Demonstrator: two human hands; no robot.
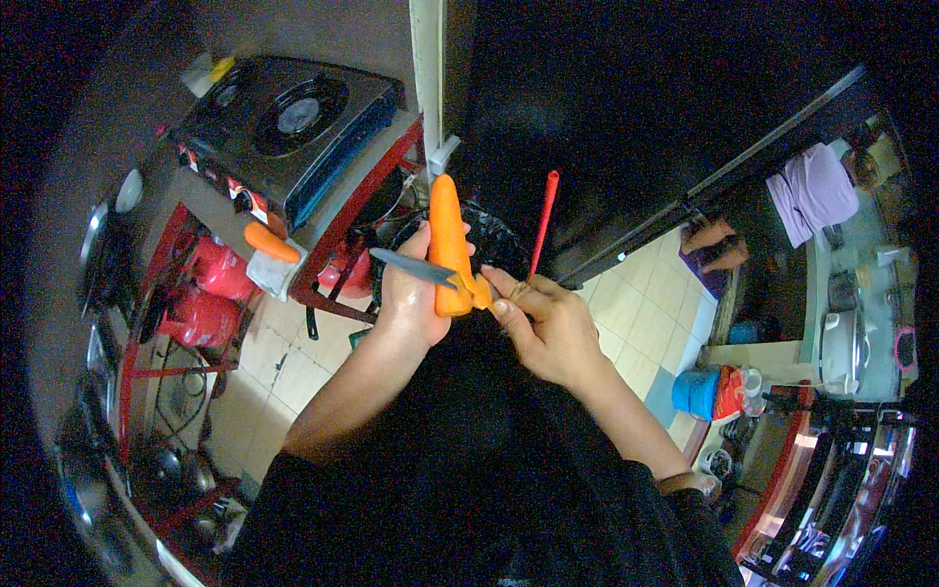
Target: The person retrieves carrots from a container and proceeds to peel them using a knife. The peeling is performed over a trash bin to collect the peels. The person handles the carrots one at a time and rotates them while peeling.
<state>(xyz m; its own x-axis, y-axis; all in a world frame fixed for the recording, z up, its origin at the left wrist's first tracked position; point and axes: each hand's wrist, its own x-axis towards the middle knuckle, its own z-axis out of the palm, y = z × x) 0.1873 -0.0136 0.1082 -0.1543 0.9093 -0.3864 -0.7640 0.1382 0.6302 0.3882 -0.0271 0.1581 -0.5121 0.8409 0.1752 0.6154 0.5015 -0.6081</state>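
Observation:
My left hand (407,297) is wrapped around a large orange carrot (447,227), which points away from me with its thick end towards my body. Across the carrot's lower part lies the grey blade of a knife (411,265). My right hand (550,323) grips that knife; its handle is mostly hidden by my fingers. A curl of carrot peel (480,292) hangs beside the blade, close to my right thumb. Beneath both hands is a black plastic bag (491,231), partly covered by the carrot and my left hand.
A second carrot (271,242) lies at the counter corner by a pale cloth (273,273). Behind it stands a gas stove (293,117); red gas cylinders (198,319) sit below. A red rod (544,220) rises beyond my right hand. A person (814,194) is at the right.

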